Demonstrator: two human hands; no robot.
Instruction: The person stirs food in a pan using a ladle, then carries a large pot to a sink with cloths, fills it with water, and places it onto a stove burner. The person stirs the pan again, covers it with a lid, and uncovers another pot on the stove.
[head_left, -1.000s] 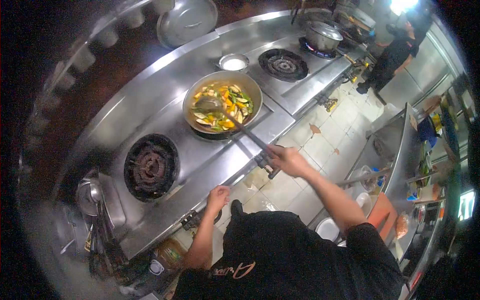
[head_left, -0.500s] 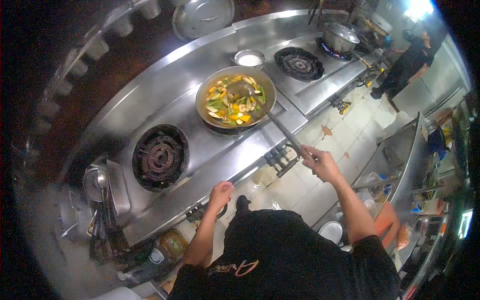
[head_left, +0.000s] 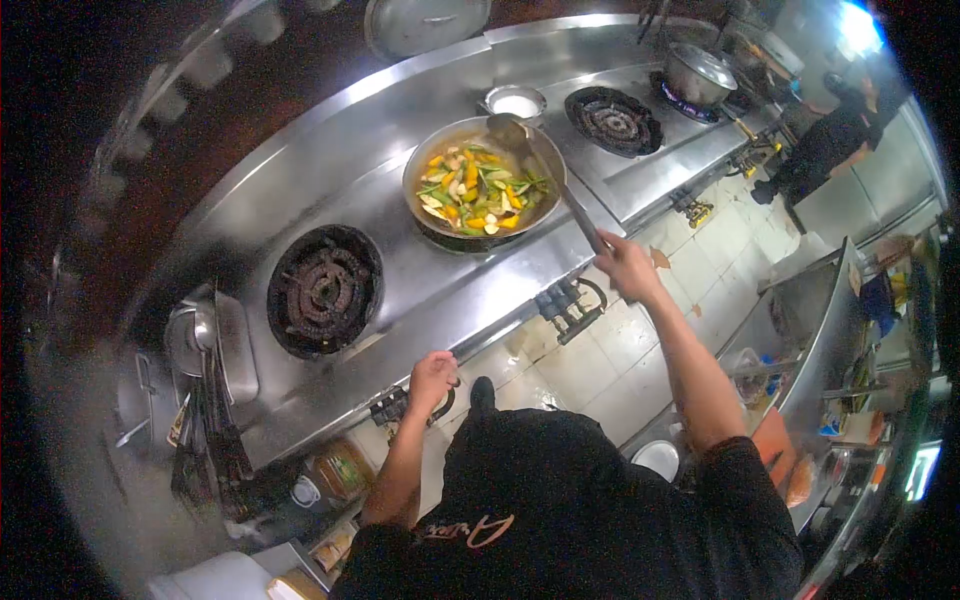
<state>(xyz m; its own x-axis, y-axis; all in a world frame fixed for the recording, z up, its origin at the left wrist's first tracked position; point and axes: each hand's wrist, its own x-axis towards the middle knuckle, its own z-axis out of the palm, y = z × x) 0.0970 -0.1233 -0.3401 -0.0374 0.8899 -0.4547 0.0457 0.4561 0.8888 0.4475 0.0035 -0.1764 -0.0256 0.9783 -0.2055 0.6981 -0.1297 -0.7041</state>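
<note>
A wide metal wok with cut yellow, green and pale vegetables sits over a burner. My right hand is closed around the handle of a long ladle. The ladle's bowl is over the wok's far side, beyond the vegetables. Near the stove's front edge hangs my left hand, its fingers curled; whether anything is in them is hidden. A small metal bowl with white contents stands behind the wok.
An unlit burner lies left of the wok, another to the right. Farther right a lidded pot stands over a flame. Utensils rest at the left end. A person stands at the far right. Shelves line the right.
The ladle has moved from among the vegetables to the wok's far side, and my right hand has moved up with it. The view has shifted; my left hand stays near the stove edge.
</note>
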